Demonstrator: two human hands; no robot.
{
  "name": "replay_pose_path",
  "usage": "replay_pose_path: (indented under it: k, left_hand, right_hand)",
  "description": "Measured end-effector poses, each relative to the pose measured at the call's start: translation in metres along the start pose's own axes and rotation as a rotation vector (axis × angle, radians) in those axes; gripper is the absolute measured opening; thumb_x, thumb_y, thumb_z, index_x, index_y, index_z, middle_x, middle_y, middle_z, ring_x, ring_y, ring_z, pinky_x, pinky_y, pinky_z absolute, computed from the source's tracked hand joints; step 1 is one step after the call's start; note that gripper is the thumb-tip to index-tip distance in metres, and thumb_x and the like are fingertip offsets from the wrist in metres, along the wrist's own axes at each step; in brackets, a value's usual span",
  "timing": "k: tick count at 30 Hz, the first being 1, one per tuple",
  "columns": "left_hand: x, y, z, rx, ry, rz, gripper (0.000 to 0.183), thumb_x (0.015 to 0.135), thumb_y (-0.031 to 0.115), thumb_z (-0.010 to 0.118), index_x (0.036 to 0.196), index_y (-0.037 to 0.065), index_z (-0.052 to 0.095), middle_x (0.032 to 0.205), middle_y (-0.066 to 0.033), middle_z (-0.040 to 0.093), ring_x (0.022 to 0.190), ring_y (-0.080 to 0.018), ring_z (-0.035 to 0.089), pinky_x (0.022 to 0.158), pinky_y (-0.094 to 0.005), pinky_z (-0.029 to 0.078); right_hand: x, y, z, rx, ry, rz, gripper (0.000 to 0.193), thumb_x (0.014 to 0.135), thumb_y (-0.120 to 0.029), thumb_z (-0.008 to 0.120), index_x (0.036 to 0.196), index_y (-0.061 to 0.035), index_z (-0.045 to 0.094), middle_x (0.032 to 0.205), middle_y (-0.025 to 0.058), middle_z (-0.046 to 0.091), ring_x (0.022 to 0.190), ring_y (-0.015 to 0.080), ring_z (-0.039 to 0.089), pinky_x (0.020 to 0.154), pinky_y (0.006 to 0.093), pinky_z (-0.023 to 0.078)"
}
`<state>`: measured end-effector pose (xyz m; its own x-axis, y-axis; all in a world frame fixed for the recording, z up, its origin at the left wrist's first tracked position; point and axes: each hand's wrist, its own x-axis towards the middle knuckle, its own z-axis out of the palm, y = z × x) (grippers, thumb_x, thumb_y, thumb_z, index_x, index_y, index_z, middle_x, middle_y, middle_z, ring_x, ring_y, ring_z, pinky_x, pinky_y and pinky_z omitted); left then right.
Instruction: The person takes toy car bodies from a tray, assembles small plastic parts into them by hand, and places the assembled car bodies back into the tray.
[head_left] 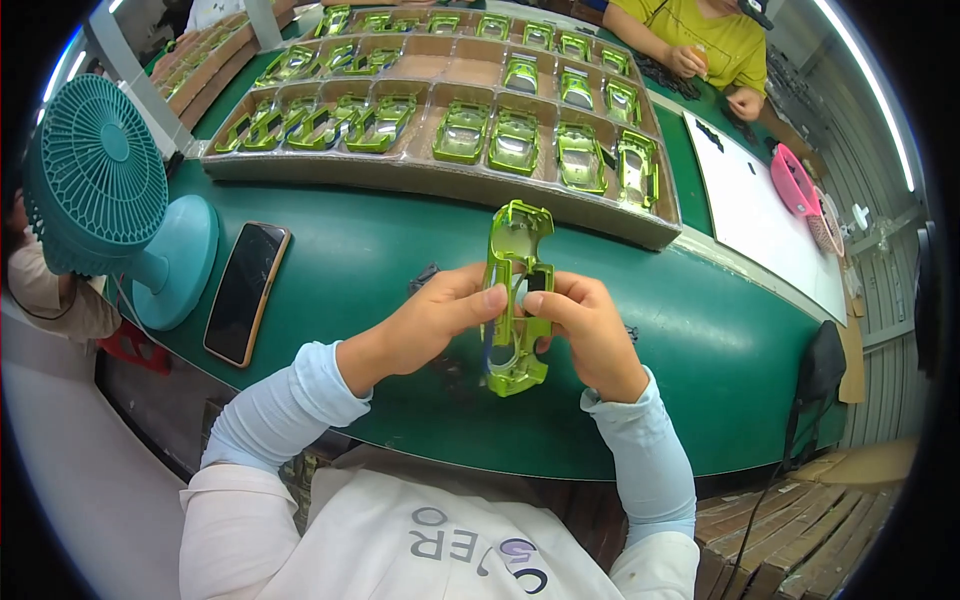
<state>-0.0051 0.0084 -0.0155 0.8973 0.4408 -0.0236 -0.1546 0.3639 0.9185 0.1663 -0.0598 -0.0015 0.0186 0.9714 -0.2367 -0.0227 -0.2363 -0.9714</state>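
Between my two hands, above the near part of the green table, is a glossy green toy car body shell (520,232), its hollow inner side showing. My left hand (435,318) grips its left edge with the thumb across the side. My right hand (590,325) holds the right edge, its thumb pressed at the middle opening next to a dark part. Small dark pieces (424,278) lie on the table, partly covered by my left hand; what they are I cannot make out.
Across the far side stands a cardboard tray (420,178) of several green car shells in compartments. A phone (247,292) and a teal fan (110,160) are at left. Pink basket (793,180) and white board (735,205) lie at right; another person (700,50) sits opposite.
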Motion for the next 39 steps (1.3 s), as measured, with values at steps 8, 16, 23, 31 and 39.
replay_pose_path:
  k: [8, 16, 23, 31, 39]
  left_hand:
    - [0.0, 0.0, 0.003, -0.247, -0.029, 0.003, 0.054, 0.091, 0.037, 0.033, 0.13, -0.001, 0.026, 0.114, -0.013, 0.049, 0.104, -0.0262, 0.049, 0.091, -0.0388, 0.039]
    - [0.002, -0.003, -0.002, -0.707, -0.074, -0.064, 0.058, 0.092, 0.04, 0.026, 0.129, -0.004, 0.025, 0.119, -0.0196, 0.046, 0.108, -0.0308, 0.048, 0.092, -0.0404, 0.038]
    - [0.005, -0.007, -0.003, -0.749, -0.038, 0.067, 0.052, 0.092, 0.038, 0.031, 0.13, 0.002, 0.028, 0.113, -0.0134, 0.049, 0.105, -0.0237, 0.049, 0.092, -0.0398, 0.037]
    - [0.005, 0.0, 0.001, -0.011, 0.355, 0.271, 0.049, 0.083, 0.017, 0.054, 0.126, 0.002, 0.036, 0.123, -0.0106, 0.042, 0.112, -0.0244, 0.041, 0.094, -0.0377, 0.032]
    - [-0.005, 0.023, -0.003, 1.085, 0.122, 0.629, 0.023, 0.072, 0.007, 0.063, 0.094, 0.0, 0.061, 0.089, -0.0129, 0.061, 0.087, -0.027, 0.058, 0.076, -0.0342, 0.045]
  right_hand:
    - [-0.001, 0.011, -0.003, 0.545, -0.281, 0.109, 0.028, 0.081, -0.033, 0.055, 0.091, -0.0067, 0.056, 0.078, 0.0006, 0.056, 0.064, 0.0099, 0.05, 0.055, 0.0231, 0.037]
    - [-0.003, 0.0, 0.003, 0.631, -0.267, 0.118, 0.045, 0.081, -0.037, 0.053, 0.104, 0.0018, 0.051, 0.063, -0.0036, 0.041, 0.056, 0.0088, 0.04, 0.05, 0.022, 0.036]
    - [-0.003, 0.007, 0.003, 0.141, 0.184, -0.259, 0.017, 0.077, -0.004, 0.059, 0.091, 0.0055, 0.059, 0.078, 0.0097, 0.06, 0.058, 0.0156, 0.058, 0.047, 0.024, 0.044]
    - [-0.002, 0.009, -0.003, -0.424, 0.629, -0.803, 0.018, 0.069, 0.003, 0.063, 0.086, 0.0005, 0.06, 0.072, 0.0104, 0.06, 0.057, 0.0187, 0.059, 0.05, 0.0281, 0.045]
    - [-0.012, -0.002, 0.015, -0.688, 0.284, -0.992, 0.025, 0.063, 0.006, 0.065, 0.086, 0.0002, 0.06, 0.071, 0.0107, 0.058, 0.06, 0.0237, 0.056, 0.053, 0.0298, 0.045]
